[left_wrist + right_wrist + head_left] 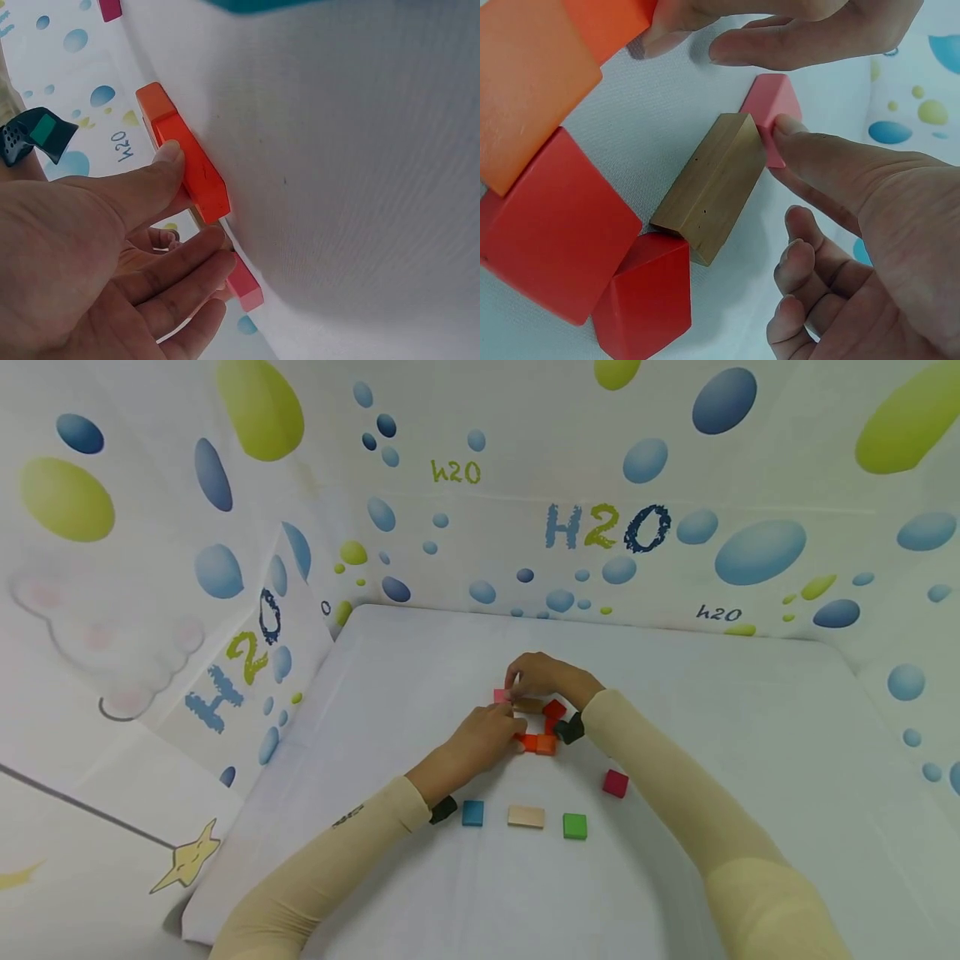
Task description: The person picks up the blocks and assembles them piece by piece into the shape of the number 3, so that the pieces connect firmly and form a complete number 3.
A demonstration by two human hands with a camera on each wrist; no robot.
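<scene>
Several wooden blocks form a broken ring on the white table. My left hand (486, 735) pinches an orange-red block (193, 171) at the ring's near side, thumb on its front face; the other fingers stretch past it. An orange block (546, 745) stands against it on the right. On the far side, my right hand (546, 677) pinches a small pink block (771, 101) between thumb and index finger. That block meets the end of a brown block (712, 180). Two red blocks, a larger one (559, 225) and a smaller one (649, 296), link the brown and orange blocks.
Nearer the body lie a blue block (472, 813), a pale wood block (526, 817) and a green block (575, 827). A crimson block (616, 783) sits below the right forearm. Patterned sheeting (510, 460) rises behind the table (750, 735).
</scene>
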